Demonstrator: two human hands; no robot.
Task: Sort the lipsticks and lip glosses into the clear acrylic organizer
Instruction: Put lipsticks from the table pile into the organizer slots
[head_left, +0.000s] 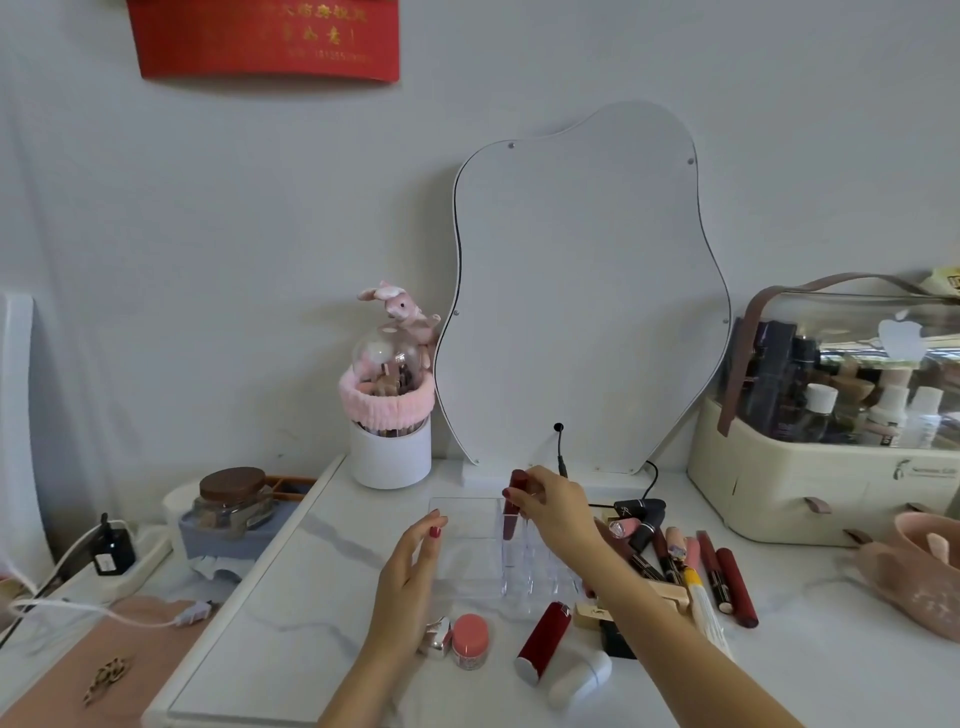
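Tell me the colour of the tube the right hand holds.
Dark red tube, seen in the head view, held by the right hand.

The red banner (263, 39) on the wall is cut by the top edge and its gold writing is too blurred to read, and the cosmetic case (831, 415) and pink bowl (914, 577) at far right run off the right edge. The right hand (558, 506) covers the upper side of the dark red lip gloss (513, 506) — its fingertips cannot be made out. Both forearms leave the bottom edge, and the right one hides part of the pile of lipsticks (685, 551) — labels too small to read.
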